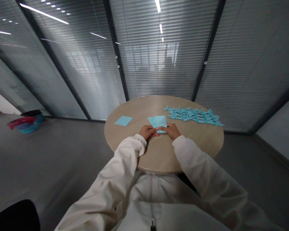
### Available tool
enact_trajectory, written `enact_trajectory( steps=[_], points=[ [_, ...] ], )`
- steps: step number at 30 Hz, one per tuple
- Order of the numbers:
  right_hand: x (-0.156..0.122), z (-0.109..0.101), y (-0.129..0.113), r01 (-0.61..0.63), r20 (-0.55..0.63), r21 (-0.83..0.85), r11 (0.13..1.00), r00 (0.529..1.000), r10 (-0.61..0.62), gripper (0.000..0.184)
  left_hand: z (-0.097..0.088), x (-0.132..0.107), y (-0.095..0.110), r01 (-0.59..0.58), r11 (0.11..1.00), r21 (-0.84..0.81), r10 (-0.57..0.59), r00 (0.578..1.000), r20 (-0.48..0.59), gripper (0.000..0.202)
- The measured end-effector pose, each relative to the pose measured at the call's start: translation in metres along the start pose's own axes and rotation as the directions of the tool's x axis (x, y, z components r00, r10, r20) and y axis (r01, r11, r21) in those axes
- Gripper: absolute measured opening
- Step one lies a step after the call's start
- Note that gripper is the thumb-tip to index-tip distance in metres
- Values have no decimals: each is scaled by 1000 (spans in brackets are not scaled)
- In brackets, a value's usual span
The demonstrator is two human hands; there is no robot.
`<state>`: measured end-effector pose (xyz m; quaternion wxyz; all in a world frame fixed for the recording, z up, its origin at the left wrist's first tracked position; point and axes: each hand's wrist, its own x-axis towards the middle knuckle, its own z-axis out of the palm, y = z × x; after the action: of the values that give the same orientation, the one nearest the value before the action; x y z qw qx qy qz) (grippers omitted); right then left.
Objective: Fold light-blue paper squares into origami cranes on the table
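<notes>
Two hands (148, 132) on blue paper (157, 121)

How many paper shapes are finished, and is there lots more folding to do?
Done: a big bunch of folded blue paper shapes lies on the right of the round table, too many and too small to count. In hand: the left hand and right hand are on the near corner of a blue sheet, only partly folded. Left: one flat blue square lies unfolded on the left.
</notes>
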<state>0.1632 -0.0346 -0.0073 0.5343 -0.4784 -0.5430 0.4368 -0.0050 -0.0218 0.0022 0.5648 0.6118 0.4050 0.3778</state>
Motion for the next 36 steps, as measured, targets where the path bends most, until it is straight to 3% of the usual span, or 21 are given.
enact_trajectory(
  steps=[4,14,20,25,30,36],
  points=[
    [2,0,4,5,-19,0,1000,1000,-5,37,0,0,-3,22,1000,1,-22,998,58,47],
    [-2,1,-3,-5,-3,13,1000,1000,5,39,-1,-2,-1,-10,999,38,8,998,65,49],
    [0,0,0,4,-43,2,1000,999,-4,41,3,-2,-3,11,1000,20,-14,990,142,54],
    [-2,2,-3,-10,-31,49,999,999,11,40,2,-3,-4,-26,991,130,11,993,117,50],
    [-2,2,-5,-23,-59,24,999,998,24,40,-3,-1,-6,-134,938,319,110,990,92,45],
    [0,0,1,1,-79,65,998,997,4,44,1,-3,-4,-122,977,177,98,985,139,46]
  ],
)
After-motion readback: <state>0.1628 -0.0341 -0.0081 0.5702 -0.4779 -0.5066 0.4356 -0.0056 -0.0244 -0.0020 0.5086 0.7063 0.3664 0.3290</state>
